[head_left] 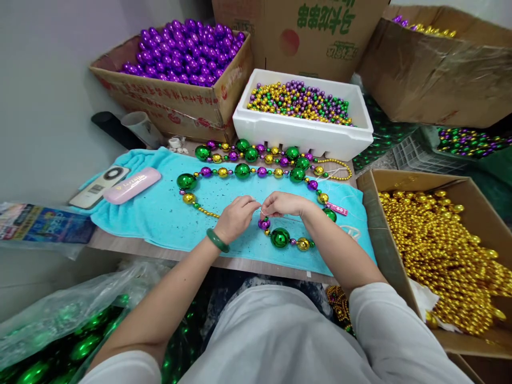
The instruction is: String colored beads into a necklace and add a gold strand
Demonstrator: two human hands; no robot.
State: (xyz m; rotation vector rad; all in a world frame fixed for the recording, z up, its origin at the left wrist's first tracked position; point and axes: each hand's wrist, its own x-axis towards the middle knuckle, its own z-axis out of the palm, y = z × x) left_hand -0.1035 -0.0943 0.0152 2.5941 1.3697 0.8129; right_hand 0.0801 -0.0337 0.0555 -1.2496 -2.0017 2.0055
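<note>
My left hand [236, 217], with a green bangle [218, 240] at the wrist, and my right hand [284, 205] meet above a turquoise towel [148, 221]. Fingertips of both are pinched on a thin string [261, 210] at the end of a bead strand. A purple bead [264, 223] hangs just below my right fingers, followed by a large green bead [280, 238] and a gold bead [303, 244]. The strand loops round the towel in green, gold and purple beads; small gold beads [208, 213] run toward my left hand. A pink tag [336, 208] lies beside it at right.
Behind the towel stand a carton [160, 98] of purple beads and a white foam box [300, 133] of small mixed beads. A carton [370, 218] of gold bead strands is at right. A pink case [132, 185] and a white device [100, 188] lie at left.
</note>
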